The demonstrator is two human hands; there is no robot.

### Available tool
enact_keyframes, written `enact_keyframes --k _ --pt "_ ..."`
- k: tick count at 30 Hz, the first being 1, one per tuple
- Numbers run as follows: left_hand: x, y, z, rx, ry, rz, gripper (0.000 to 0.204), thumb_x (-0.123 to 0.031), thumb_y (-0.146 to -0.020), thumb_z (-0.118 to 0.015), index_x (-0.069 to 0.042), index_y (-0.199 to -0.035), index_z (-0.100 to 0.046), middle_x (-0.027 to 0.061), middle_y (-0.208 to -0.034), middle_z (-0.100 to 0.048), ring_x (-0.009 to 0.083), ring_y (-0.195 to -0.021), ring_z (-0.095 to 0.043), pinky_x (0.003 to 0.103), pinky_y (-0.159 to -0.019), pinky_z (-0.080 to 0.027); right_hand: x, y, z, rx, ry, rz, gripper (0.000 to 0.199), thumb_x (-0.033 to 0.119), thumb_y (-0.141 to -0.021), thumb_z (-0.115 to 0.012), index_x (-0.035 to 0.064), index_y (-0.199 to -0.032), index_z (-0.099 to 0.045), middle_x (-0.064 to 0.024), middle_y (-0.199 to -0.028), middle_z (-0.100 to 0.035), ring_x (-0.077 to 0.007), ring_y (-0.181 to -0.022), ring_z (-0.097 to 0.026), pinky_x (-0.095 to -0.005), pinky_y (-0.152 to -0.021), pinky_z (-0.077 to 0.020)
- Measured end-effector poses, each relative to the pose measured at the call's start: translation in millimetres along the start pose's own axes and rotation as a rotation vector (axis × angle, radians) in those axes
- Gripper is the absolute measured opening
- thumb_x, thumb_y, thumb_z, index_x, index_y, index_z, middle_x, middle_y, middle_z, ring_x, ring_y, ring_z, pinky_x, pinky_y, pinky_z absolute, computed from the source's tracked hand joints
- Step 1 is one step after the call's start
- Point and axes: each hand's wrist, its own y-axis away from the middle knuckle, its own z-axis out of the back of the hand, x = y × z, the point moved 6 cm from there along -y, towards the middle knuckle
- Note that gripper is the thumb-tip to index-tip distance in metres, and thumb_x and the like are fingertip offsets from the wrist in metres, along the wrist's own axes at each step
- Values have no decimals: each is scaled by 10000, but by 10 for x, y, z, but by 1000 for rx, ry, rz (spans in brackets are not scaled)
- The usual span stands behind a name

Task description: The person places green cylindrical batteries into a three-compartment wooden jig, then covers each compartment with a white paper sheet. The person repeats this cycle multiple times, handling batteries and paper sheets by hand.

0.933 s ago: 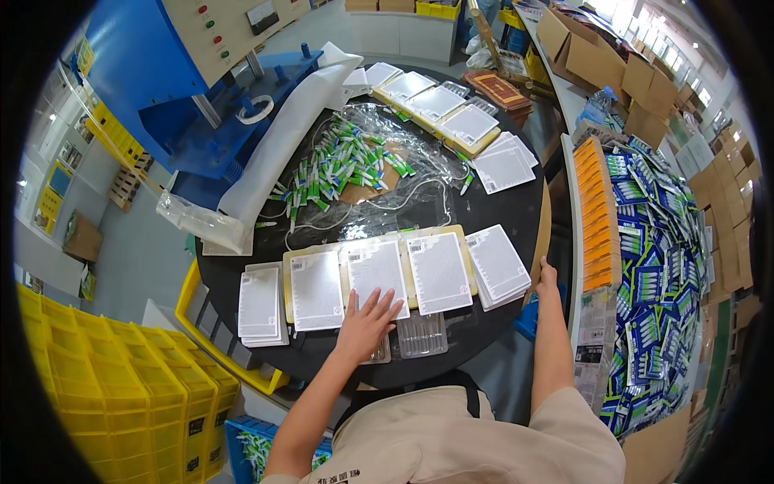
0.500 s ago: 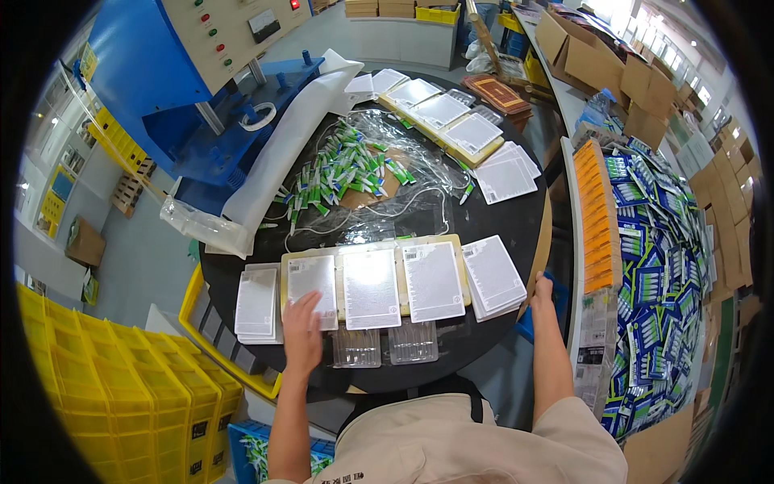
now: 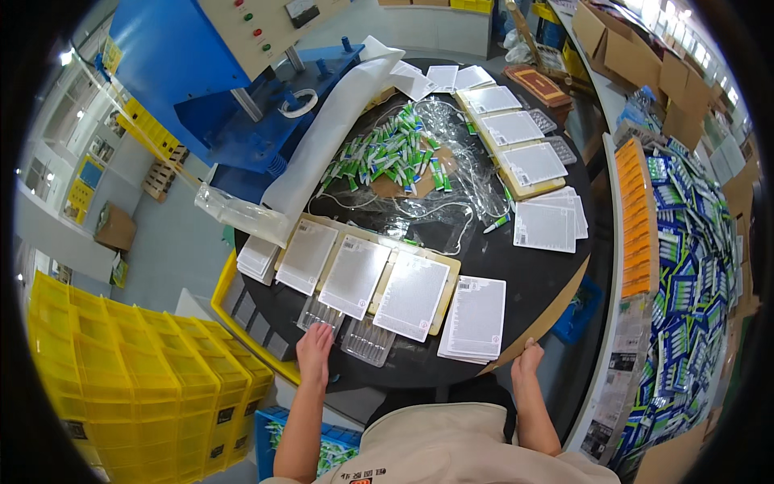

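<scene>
My left hand hovers or rests by a clear ribbed plastic tray at the near edge of the round black table. Its fingers are stretched out and hold nothing. My right hand is closed at the wooden rim of that table. Between them lies a yellowish fixture bearing three white printed cards. A second clear tray sticks out from under it. A stack of white cards sits to its right, another stack to its left.
Green and white small tubes are heaped mid-table on clear film. A second fixture with cards stands far right. Beyond are a blue press, yellow crates, and a side bench piled with blue-green packs.
The table top has turned clockwise, carrying the cards and fixtures; its near right side came toward me. My right hand moved nearer with the rim. My left hand left the card for the tray.
</scene>
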Motion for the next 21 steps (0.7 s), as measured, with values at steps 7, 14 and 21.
enact_keyframes --k 7,14,21 --pt "-29 -457 -604 134 -86 185 582 -427 -1056 -519 16 -1429 -465 137 -1400 -568 251 -1310 -539 386 -1102 -385 -10 218 -9 64 -45 -146 233 160 -1083 -481 -22 -1183 -585 -122 -1114 -667 -257 -997 -653 -415 -907 -521" --pt "-38 -526 -738 111 -129 164 503 -347 -1042 -540 26 -1377 -493 170 -1398 -532 292 -1320 -502 377 -1102 -373 13 211 52 147 1 -236 210 207 -1065 -532 42 -1184 -585 -90 -1133 -667 -243 -1026 -653 -454 -898 -528" --pt "-424 -383 -1141 35 -858 -723 601 -225 -970 -647 40 -1457 -417 219 -1447 -505 359 -1348 -474 465 -1130 -358 26 210 52 147 18 -242 165 201 -1055 -538 70 -1139 -592 -62 -1106 -667 -229 -1027 -644 -473 -904 -510"
